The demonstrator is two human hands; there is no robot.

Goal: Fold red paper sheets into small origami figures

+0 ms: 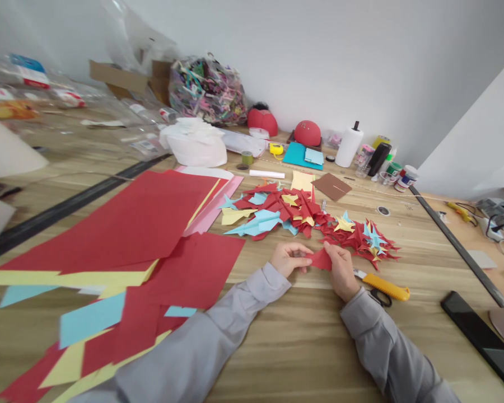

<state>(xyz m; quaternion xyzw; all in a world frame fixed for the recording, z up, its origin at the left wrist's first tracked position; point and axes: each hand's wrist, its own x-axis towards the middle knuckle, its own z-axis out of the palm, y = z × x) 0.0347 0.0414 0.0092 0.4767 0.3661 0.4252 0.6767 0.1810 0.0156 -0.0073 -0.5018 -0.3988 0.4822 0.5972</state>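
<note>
Between my two hands is a small folded piece of red paper [320, 259], held above the wooden table. My left hand [291, 258] pinches its left corner between thumb and fingers. On the other side, my right hand [341, 270] grips the paper's right edge, thumb on top. Just beyond the hands lies a heap of folded paper shapes [292, 204] in red, blue and yellow. A second pile of pointed, star-like paper pieces [372, 239] sits to its right. A yellow utility knife [384, 285] rests beside my right hand, with black-handled scissors [381, 298] partly under it.
Large red paper sheets [109, 218] and cut blue, yellow and red pieces [93, 318] cover the left side. A black phone-like slab [479, 341] lies at right. Toward the wall stand a white bottle [349, 146], jars [406, 178], red domes [307, 133] and a stuffed clear bag [208, 89].
</note>
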